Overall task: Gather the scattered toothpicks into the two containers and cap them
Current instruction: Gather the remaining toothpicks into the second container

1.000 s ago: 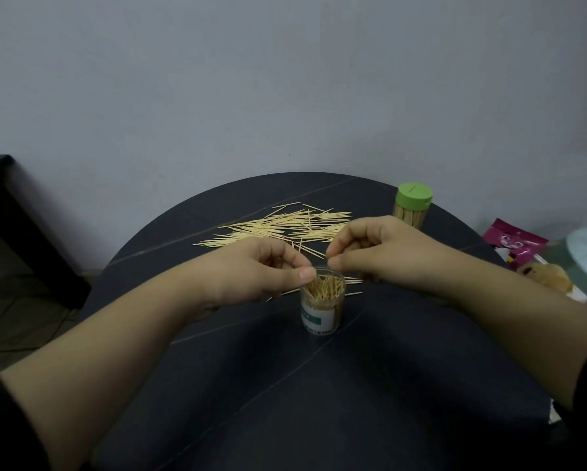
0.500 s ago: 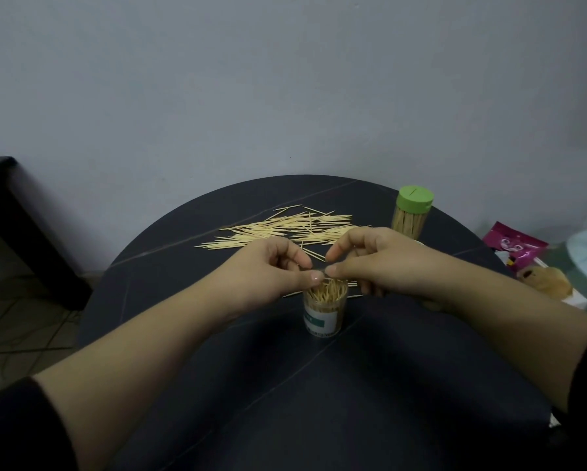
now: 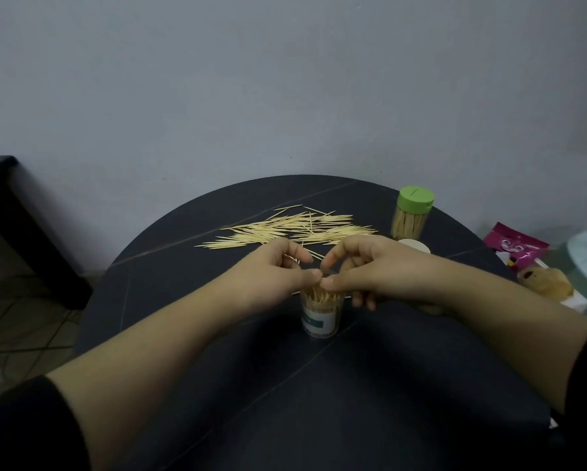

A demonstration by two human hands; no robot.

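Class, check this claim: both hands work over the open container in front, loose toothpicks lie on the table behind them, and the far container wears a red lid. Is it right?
One detail is wrong: the lid on the far container is green, not red, as the head view shows. The rest stands.

I see L hand + R hand, fingers curled, thumb tips meeting over open container. It stands upright w/ picks inside, table ctr. Grip unclear. Loose toothpicks behind hands; green-capped container far R.
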